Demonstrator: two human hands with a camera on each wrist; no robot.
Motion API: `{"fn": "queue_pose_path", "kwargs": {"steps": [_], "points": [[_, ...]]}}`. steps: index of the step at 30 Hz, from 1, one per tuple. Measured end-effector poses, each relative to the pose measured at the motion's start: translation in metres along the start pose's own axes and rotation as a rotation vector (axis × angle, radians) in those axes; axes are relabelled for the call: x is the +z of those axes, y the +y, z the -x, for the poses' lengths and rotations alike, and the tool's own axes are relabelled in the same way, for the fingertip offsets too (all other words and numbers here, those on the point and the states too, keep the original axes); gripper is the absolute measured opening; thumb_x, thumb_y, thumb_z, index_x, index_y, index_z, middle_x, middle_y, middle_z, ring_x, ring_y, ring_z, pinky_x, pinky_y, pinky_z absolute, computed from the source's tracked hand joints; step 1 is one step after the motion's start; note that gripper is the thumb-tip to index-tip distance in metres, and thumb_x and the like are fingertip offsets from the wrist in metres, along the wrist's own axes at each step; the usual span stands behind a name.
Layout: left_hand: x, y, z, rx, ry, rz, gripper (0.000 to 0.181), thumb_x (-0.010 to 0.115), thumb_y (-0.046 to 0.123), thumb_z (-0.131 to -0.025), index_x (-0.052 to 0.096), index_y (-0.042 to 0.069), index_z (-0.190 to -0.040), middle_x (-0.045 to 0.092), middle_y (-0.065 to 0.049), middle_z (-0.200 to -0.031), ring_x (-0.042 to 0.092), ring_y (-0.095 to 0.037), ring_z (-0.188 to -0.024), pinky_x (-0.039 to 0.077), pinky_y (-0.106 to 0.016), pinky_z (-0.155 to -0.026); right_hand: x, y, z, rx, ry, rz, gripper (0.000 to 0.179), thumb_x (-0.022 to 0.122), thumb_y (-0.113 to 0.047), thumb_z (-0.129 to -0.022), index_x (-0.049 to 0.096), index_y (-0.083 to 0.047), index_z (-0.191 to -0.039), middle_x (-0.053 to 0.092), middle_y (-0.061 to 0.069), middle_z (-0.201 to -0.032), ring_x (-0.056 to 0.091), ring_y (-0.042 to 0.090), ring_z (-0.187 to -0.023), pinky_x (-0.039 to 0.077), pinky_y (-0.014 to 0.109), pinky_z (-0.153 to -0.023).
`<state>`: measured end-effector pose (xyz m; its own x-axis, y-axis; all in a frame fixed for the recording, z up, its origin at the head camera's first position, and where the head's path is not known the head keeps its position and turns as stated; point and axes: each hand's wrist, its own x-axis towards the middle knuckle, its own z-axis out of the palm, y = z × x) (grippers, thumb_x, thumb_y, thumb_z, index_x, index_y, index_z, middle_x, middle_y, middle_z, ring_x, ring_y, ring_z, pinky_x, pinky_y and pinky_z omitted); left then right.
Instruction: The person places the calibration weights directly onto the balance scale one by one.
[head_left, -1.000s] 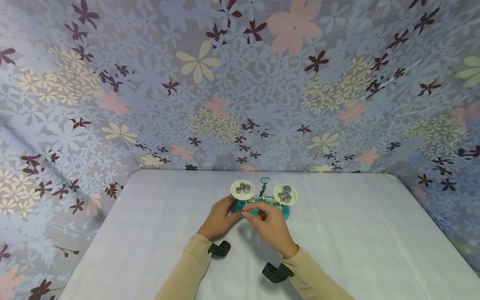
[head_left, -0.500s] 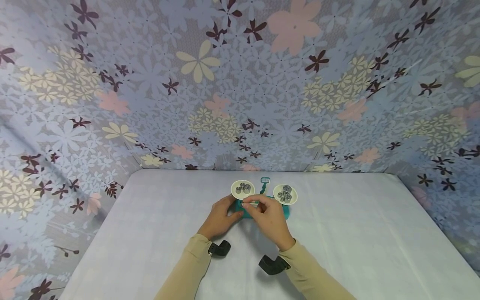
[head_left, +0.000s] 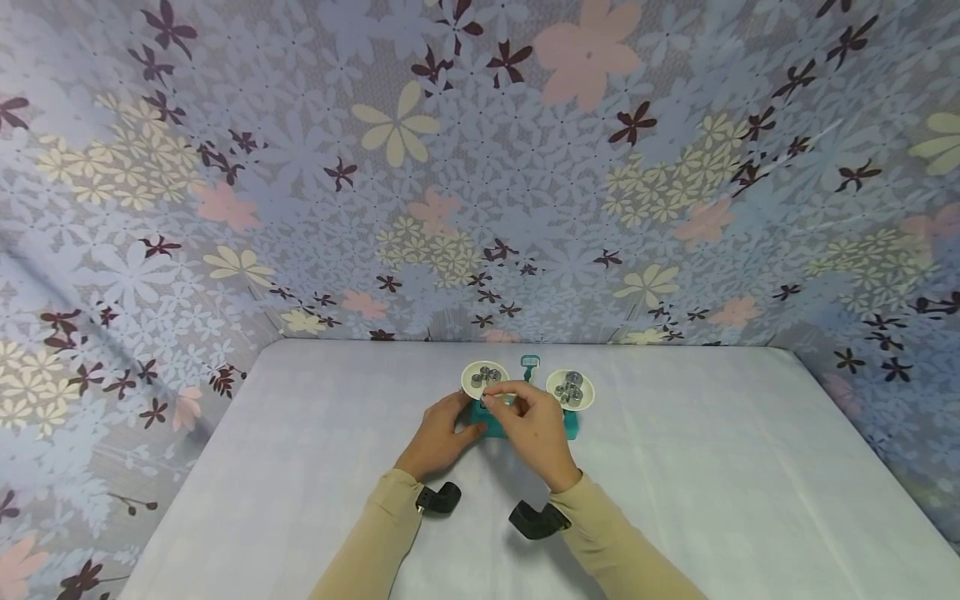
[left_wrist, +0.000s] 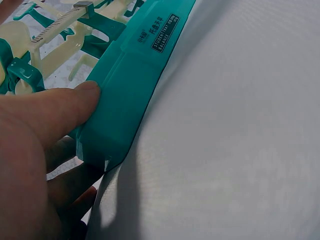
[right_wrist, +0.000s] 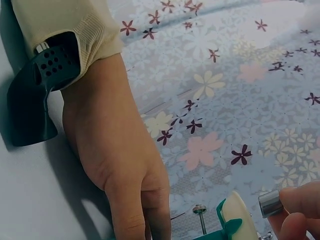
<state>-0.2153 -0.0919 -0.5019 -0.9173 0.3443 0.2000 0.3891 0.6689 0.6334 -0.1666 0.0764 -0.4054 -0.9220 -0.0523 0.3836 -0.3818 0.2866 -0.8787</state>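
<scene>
A teal tray balance (left_wrist: pixel 120 95) stands on the table, printed with "STUDENT TRAY BALANCE". My left hand (head_left: pixel 438 433) holds its left end, thumb on the front of the base and the other fingers around the end. Between thumb and index finger, my right hand (head_left: pixel 536 429) pinches a small metal cylinder weight (right_wrist: pixel 270 203). That weight is right by the near edge of the cream left pan (head_left: pixel 468 382), which carries several metal weights (head_left: pixel 477 381). More weights (head_left: pixel 574 379) sit in the right pan (head_left: pixel 588 393). The right hand covers the middle of the balance in the head view.
A pale cloth covers the table (head_left: pixel 720 467). Behind it rises a flower-patterned backdrop (head_left: pixel 525 208). Black wrist cameras (head_left: pixel 442 498) are strapped at both cuffs, and the teal pointer post (head_left: pixel 530 363) stands up between the pans.
My right hand has moved up from the front of the base to the left pan's near edge with the weight. The left hand has stayed still on the balance.
</scene>
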Motion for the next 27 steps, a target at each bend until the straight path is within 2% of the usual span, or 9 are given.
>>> {"fn": "queue_pose_path", "kwargs": {"steps": [5, 14, 21, 27], "points": [[-0.001, 0.001, 0.000, 0.015, 0.005, 0.009, 0.066, 0.052, 0.048, -0.091, 0.039, 0.007, -0.141, 0.043, -0.011, -0.141, 0.036, -0.027, -0.131, 0.027, -0.050, -0.108, -0.001, -0.016, 0.000, -0.007, 0.015, -0.003, 0.012, 0.068, -0.006, -0.083, 0.071, -0.001, -0.094, 0.041, 0.010, -0.050, 0.034, 0.014, -0.045, 0.027, 0.020, -0.040], [-0.002, 0.003, 0.000, -0.024, -0.031, 0.006, 0.066, 0.050, 0.048, -0.091, 0.035, 0.011, -0.143, 0.038, -0.005, -0.144, 0.032, -0.020, -0.134, 0.022, -0.045, -0.111, 0.002, -0.018, -0.005, -0.010, 0.032, 0.024, 0.011, 0.067, -0.004, -0.083, 0.071, -0.001, -0.093, 0.042, 0.011, -0.050, 0.035, 0.017, -0.046, 0.025, 0.018, -0.040], [-0.001, 0.002, -0.001, -0.037, -0.030, 0.011, 0.066, 0.051, 0.048, -0.091, 0.035, 0.012, -0.144, 0.038, -0.004, -0.145, 0.031, -0.020, -0.134, 0.023, -0.044, -0.111, 0.011, 0.018, -0.013, -0.033, 0.048, 0.038, 0.011, 0.069, -0.015, -0.084, 0.072, -0.010, -0.094, 0.041, 0.004, -0.050, 0.034, 0.014, -0.045, 0.024, 0.021, -0.039], [-0.001, 0.002, -0.001, -0.039, -0.028, 0.003, 0.065, 0.052, 0.047, -0.091, 0.035, 0.011, -0.143, 0.039, -0.005, -0.144, 0.032, -0.020, -0.134, 0.022, -0.044, -0.111, 0.014, 0.029, -0.015, -0.085, 0.063, 0.079, 0.010, 0.070, -0.017, -0.084, 0.073, -0.015, -0.093, 0.045, 0.001, -0.053, 0.036, 0.012, -0.044, 0.027, 0.022, -0.037]]}}
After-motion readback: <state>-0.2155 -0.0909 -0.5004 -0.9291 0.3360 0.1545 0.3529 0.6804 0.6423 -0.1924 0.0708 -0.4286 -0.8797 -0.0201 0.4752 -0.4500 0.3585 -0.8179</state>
